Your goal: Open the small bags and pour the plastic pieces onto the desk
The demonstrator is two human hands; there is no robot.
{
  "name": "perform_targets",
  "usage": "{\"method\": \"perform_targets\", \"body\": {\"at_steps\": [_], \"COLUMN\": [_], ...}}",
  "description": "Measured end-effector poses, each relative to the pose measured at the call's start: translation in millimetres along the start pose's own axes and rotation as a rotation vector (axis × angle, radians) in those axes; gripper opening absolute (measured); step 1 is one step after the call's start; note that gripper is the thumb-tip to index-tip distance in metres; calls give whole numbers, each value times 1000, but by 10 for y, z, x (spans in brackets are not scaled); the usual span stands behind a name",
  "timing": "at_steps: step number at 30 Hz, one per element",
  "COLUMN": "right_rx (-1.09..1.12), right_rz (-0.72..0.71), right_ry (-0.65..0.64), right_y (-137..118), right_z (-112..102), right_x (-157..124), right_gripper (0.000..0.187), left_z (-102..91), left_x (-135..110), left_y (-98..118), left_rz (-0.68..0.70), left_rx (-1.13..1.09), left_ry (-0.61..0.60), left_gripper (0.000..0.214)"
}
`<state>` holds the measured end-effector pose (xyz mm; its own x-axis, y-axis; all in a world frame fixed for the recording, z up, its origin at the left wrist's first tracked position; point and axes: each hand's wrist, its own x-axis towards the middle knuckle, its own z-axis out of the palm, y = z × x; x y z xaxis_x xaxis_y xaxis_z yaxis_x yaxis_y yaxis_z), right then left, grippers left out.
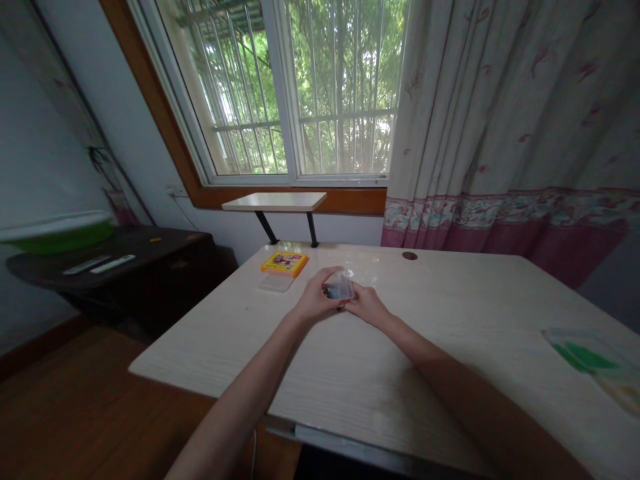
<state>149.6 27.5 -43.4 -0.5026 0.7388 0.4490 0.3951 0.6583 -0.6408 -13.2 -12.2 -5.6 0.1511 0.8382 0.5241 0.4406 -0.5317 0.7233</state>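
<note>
A small clear plastic box [341, 285] with something bluish inside is held above the middle of the desk. My left hand [319, 293] wraps round its left side, fingers curled over the top. At the lower right of the box, my right hand [367, 304] grips it with the fingers partly hidden underneath. What lies inside the box is too small to make out. To the left of my hands, a yellow box with a printed picture [284, 264] lies on the desk, and a clear plastic lid or tray [276, 283] lies against its near side.
The pale wooden desk [440, 293] carries a small raised shelf [275, 200] at its back left. A clear container with green pieces [590, 357] sits at the right edge. Left stands a dark table [165, 257] with a green basin [60, 232]. Curtains [480, 133] hang behind.
</note>
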Motion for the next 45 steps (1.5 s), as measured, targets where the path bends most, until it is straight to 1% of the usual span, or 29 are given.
{"method": "perform_targets", "body": {"at_steps": [4, 7, 10, 13, 15, 18, 21, 23, 25, 28, 32, 35, 38, 41, 45], "right_rx": [-64, -84, -117, -153, -176, -195, -192, -192, -202, -218, -191, -157, -107, -69, 5], "right_rz": [-17, -16, 17, 50, 73, 84, 73, 69, 71, 79, 70, -16, -153, -246, -236], "right_ry": [30, 65, 115, 153, 169, 171, 160, 152, 149, 159, 187, 212, 229, 212, 136], "right_y": [11, 34, 69, 105, 121, 132, 133, 130, 124, 110, 77, 24, -80, -225, -397], "right_z": [-26, -19, -23, -53, -76, -95, -96, -94, -93, -92, -108, -145, -195, -245, -296], "right_x": [8, 14, 13, 6, -1, -8, -14, -18, -23, -32, -33, -10, 31, 76, 133], "right_gripper": [37, 44, 50, 51, 49, 47, 47, 48, 49, 50, 48, 43, 36, 33, 41], "left_z": [-48, -78, -116, -191, -265, -385, -468, -490, -488, -463, -426, -395, -344, -272, -211], "left_x": [-7, -11, -21, -23, -14, 10, 36, 47, 51, 48, 45, 48, 53, 56, 56], "left_y": [-7, -3, -10, -40, -73, -136, -208, -253, -286, -303, -282, -268, -246, -167, 31], "left_rz": [26, 14, -10, -26, -28, -13, 25, 37, 12, -67, -170, -237, -245, -231, -295], "left_rx": [25, 37, 74, 135, 156, 176, 211, 219, 208, 132, -30, -75, -122, -271, -455], "left_ry": [-42, -59, -29, 21, 36, 44, 80, 95, 108, 133, 174, 222, 218, 201, 223], "left_gripper": [67, 71, 75, 75, 69, 52, 36, 32, 31, 33, 33, 31, 33, 40, 51]}}
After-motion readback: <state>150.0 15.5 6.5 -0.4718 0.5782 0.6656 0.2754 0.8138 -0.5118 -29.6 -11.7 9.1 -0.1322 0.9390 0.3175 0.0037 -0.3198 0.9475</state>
